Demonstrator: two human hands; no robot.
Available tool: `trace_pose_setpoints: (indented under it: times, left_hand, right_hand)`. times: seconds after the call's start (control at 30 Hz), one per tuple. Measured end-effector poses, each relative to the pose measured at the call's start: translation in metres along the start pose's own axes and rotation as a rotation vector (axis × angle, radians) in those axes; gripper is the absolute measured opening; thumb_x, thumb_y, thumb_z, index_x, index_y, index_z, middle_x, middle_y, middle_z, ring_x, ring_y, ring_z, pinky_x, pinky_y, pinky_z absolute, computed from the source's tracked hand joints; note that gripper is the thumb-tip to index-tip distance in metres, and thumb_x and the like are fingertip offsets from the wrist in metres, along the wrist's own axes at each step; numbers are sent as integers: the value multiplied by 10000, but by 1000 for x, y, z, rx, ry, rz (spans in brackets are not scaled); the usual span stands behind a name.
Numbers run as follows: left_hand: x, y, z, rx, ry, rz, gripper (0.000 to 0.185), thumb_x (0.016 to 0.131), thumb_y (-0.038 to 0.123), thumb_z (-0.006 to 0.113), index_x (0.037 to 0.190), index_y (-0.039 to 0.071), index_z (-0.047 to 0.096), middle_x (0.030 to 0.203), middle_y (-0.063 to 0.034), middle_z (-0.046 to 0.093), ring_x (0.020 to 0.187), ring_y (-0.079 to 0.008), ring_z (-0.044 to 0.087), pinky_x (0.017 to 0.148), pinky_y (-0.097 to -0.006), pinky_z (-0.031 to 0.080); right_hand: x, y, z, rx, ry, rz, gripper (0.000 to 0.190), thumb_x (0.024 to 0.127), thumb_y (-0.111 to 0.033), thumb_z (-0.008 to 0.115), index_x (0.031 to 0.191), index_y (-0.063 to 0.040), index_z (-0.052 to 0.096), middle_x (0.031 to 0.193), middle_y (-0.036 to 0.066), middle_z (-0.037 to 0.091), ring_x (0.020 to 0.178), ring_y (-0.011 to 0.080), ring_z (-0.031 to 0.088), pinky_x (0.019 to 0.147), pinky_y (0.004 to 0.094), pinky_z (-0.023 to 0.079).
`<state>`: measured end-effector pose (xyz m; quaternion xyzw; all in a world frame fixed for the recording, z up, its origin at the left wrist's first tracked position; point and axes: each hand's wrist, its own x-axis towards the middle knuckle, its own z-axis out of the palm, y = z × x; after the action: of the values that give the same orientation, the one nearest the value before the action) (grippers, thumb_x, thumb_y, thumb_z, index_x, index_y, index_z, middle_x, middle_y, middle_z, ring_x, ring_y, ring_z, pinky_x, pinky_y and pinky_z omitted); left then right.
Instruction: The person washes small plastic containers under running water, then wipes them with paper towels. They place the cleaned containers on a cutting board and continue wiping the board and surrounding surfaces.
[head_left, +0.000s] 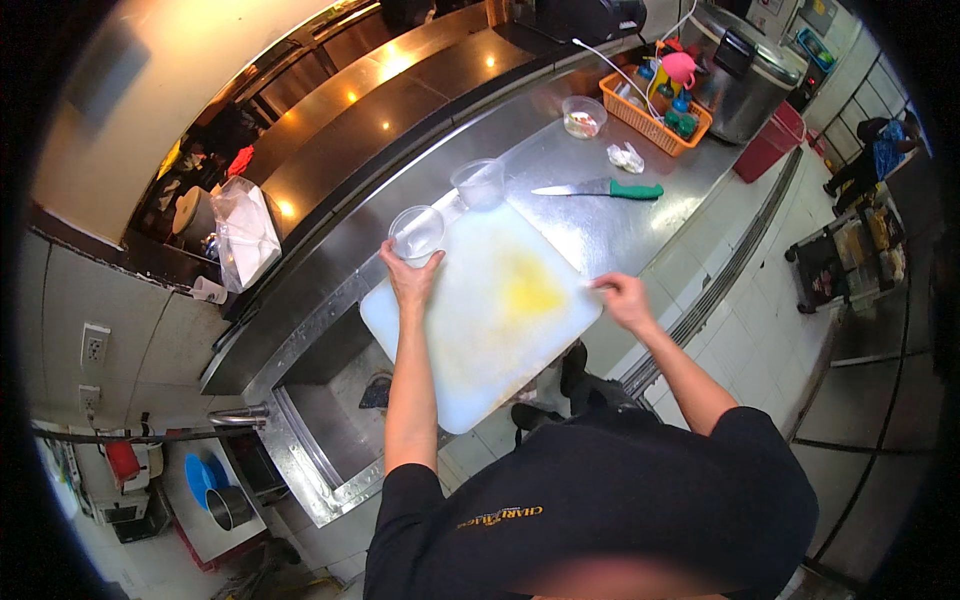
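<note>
My left hand (411, 276) has its thumb and fingers around the near side of a clear round plastic container (418, 234), at the far left edge of a white plastic cutting board (480, 315). A yellow stain marks the board, which partly overhangs a steel sink (330, 420). My right hand (624, 301) is at the board's right corner with fingers curled; blur hides whether it pinches the rim or something small. Just beyond the board stands a second clear plastic container (480, 184). To its right lies a knife with a green handle (636, 190).
On the steel counter (540, 161) are a plastic tub with food bits (583, 118), crumpled white plastic (625, 158) and an orange basket of bottles (652, 124). A large steel cooker (739, 82) stands behind. At the far right, a person (877, 154) is near a cart (847, 259).
</note>
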<state>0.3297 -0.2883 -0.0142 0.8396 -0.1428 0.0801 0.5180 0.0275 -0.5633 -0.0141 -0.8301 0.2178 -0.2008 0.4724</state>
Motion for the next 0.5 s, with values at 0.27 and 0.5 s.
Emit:
trace_pose_setpoints:
  times: [0.27,0.5]
  left_hand:
    - [-7,-6,1,185,125,37,903,635,349,892,1308,15,392,1277,-227,499,1136,-356,538,972,-424,446]
    - [-4,18,0,317,163,-5,508,722,303,829,1037,15,554,1086,-184,613,1013,-346,594,877,-434,470]
  right_hand:
    - [4,46,-60,536,55,412,205,890,-104,484,950,-14,658,843,81,660,742,167,636,619,343,541]
    - [81,35,-32,381,-208,366,285,845,-249,655,1011,-18,677,913,82,693,860,186,647,768,299,496]
